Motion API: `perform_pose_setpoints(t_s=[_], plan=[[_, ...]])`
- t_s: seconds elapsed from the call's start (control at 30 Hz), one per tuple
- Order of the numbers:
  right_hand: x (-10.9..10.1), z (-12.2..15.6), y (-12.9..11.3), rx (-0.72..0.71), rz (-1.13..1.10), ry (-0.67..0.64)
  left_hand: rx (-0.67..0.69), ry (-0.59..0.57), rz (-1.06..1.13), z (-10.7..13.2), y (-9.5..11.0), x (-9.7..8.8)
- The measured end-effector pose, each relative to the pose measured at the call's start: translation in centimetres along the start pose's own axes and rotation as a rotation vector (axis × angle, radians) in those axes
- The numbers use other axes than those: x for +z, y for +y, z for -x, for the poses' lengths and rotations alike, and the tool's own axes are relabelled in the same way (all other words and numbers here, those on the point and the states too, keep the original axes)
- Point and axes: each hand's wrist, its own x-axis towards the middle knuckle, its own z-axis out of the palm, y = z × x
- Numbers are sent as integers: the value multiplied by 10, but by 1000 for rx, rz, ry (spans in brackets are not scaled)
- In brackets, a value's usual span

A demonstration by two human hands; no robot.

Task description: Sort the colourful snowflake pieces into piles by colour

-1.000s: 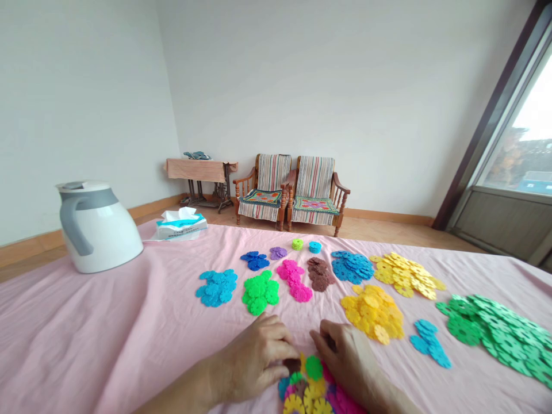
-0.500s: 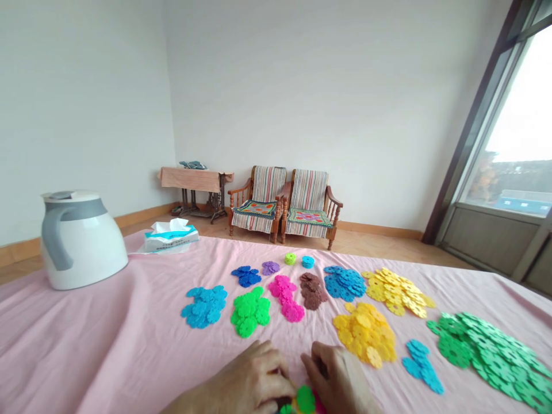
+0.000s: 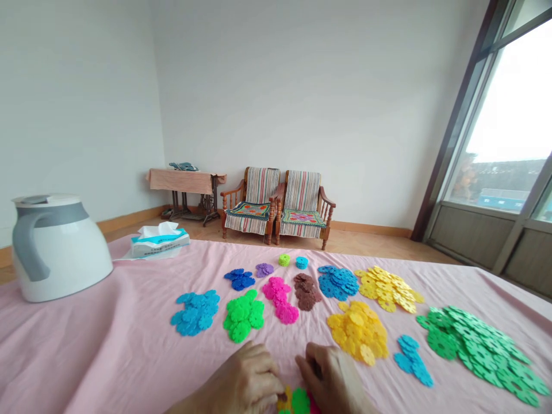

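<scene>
At the bottom of the frame, the small pile of plastic snowflake discs (image 3: 301, 401) lies between the curled left hand (image 3: 241, 382) and the curled right hand (image 3: 330, 379); the left is nearer, but I cannot tell if it pinches.

The bottom edge cuts off the mixed heap of plastic snowflake discs (image 3: 297, 401), and the left hand (image 3: 244, 379) and right hand (image 3: 330, 379) cover part of it, hiding whatever they may hold. The bundle (image 3: 183, 166) on the treadle sewing table (image 3: 181, 181) is too small to make out, and the view through the window (image 3: 504, 172) is washed out.
</scene>
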Motion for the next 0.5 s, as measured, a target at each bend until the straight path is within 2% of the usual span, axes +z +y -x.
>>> perform_pose_setpoints(t_s=[0.3,0.5], plan=[[1,2,1,-8,-42,11,-24,31,-64,0,-3,3],[-5,2,0,-12,-71,-23,-59,47,-17,2,-5,2]])
